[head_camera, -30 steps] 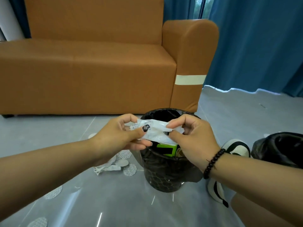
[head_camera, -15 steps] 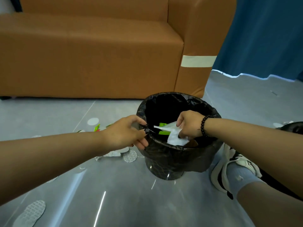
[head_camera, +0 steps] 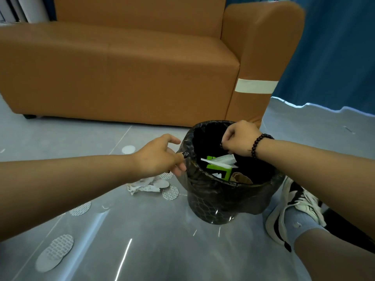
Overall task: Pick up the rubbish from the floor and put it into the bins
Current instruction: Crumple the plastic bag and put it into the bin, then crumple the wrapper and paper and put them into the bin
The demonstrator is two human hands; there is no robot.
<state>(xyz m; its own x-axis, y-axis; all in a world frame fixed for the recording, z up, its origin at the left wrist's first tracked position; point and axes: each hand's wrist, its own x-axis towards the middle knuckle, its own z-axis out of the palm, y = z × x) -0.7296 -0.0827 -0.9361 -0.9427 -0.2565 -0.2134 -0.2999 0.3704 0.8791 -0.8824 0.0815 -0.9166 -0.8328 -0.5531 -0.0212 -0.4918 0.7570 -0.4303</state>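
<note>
A grey glossy floor (head_camera: 154,236) runs in front of an orange sofa (head_camera: 125,63), with a blue curtain (head_camera: 332,49) behind on the right. The bin (head_camera: 221,201), lined with a black bag, stands on the floor just in front of the sofa's arm. Inside it lie a white wrapper (head_camera: 222,160), a green piece (head_camera: 220,170) under it and a brown scrap (head_camera: 242,178) near the front rim.

The right hand (head_camera: 240,137) hangs over the bin's mouth, above the wrapper, its grip curled together with the knuckles up; it seems to hold nothing, though the fingertips are hidden. A dark bead bracelet (head_camera: 259,144) circles its wrist. The left hand (head_camera: 162,157) is at the bin's left rim, thumb lying on the bag's edge and lower fingers curled against the outside, so its grip looks clamped on the rim, the forefinger stretched out free.

Left of the bin, still on the floor, lie a crumpled white paper (head_camera: 142,185) and several round white pads (head_camera: 170,192), one more (head_camera: 54,252) nearer the camera and another (head_camera: 128,149) farther back. A black-and-white shoe (head_camera: 292,209) rests right of the bin.
</note>
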